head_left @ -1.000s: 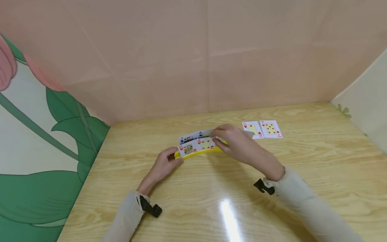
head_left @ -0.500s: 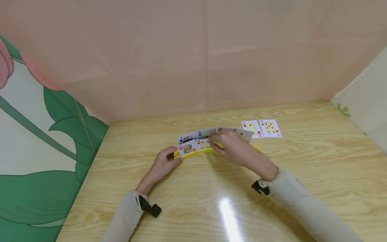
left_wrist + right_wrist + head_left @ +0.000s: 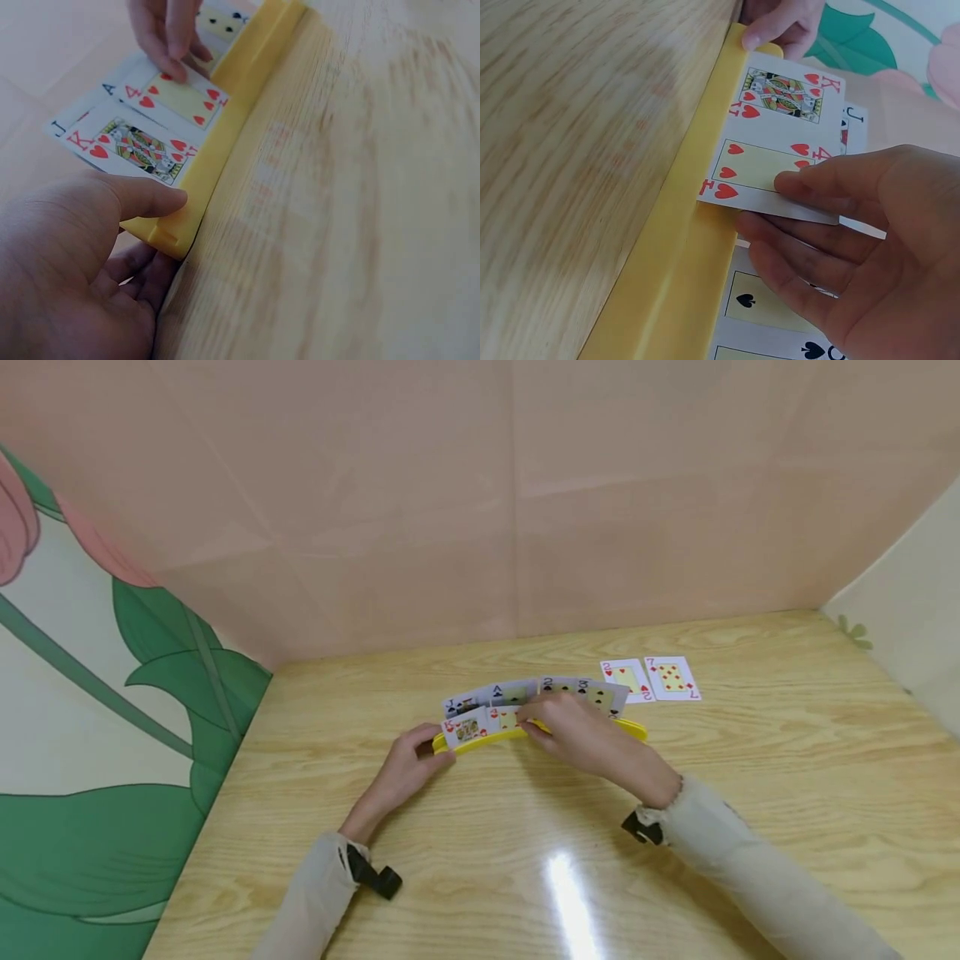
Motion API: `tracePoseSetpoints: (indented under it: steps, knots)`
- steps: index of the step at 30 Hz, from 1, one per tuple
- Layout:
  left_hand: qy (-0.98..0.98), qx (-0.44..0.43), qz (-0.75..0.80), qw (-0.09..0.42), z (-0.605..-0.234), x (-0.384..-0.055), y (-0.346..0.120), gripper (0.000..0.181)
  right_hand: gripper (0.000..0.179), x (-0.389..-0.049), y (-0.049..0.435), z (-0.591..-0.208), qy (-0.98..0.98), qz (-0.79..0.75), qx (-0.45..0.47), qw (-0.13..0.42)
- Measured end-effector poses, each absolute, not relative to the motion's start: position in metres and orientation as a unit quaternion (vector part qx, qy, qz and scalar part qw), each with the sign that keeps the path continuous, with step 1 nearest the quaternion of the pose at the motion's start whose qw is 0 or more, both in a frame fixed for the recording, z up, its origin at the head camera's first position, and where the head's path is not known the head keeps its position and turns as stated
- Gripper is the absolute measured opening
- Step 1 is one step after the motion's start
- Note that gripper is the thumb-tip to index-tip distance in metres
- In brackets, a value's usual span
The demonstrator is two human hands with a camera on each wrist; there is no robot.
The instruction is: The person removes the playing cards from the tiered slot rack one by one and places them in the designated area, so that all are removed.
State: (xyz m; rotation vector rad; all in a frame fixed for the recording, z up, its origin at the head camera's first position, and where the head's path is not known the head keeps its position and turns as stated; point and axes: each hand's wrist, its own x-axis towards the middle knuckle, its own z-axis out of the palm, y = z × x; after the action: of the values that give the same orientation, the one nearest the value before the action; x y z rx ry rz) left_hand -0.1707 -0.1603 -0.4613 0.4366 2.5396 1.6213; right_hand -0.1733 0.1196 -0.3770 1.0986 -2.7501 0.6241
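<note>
pinching the four of hearts (image 3: 759,166) with our right hand (image 3: 576,731), we grip the yellow holder (image 3: 671,240) by its end with our left hand (image 3: 403,768).

Front row of the holder (image 3: 210,161): it's K on the heart king (image 3: 139,150), 4 on the heart four (image 3: 180,97) beside it! Behind them, J on the jack (image 3: 467,702), A on the ace (image 3: 512,692), then a 2 card (image 3: 558,683) and what looks like a 3 card (image 3: 603,694). Out on the surface (image 3: 757,752), 2 of hearts (image 3: 626,681), 7 of diamonds (image 3: 672,678)!
</note>
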Motion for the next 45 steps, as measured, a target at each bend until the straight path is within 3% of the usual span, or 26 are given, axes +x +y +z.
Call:
tracePoseSetpoints:
  steps: [13, 28, 33, 37, 45]
  knots:
    - [0.832, 0.158, 0.529, 0.055, -0.424, -0.153, -0.153, 0.032, 0.014, -0.175, 0.124, -0.376, -0.907, 0.228, 0.353, 0.039]
    - [0.832, 0.157, 0.529, 0.053, -0.427, -0.154, -0.152, 0.031, 0.010, -0.165, 0.127, -0.355, -0.900, 0.223, 0.369, 0.070]
    - [0.833, 0.153, 0.530, 0.047, -0.448, -0.164, -0.156, 0.033, 0.010, -0.163, 0.124, -0.351, -0.896, 0.229, 0.371, 0.080]
    - [0.829, 0.150, 0.537, 0.047, -0.460, -0.170, -0.158, 0.033, 0.009, -0.160, 0.122, -0.348, -0.890, 0.228, 0.379, 0.106]
    - [0.829, 0.153, 0.536, 0.048, -0.462, -0.170, -0.162, 0.031, 0.014, -0.153, 0.131, -0.345, -0.866, 0.233, 0.391, 0.209]
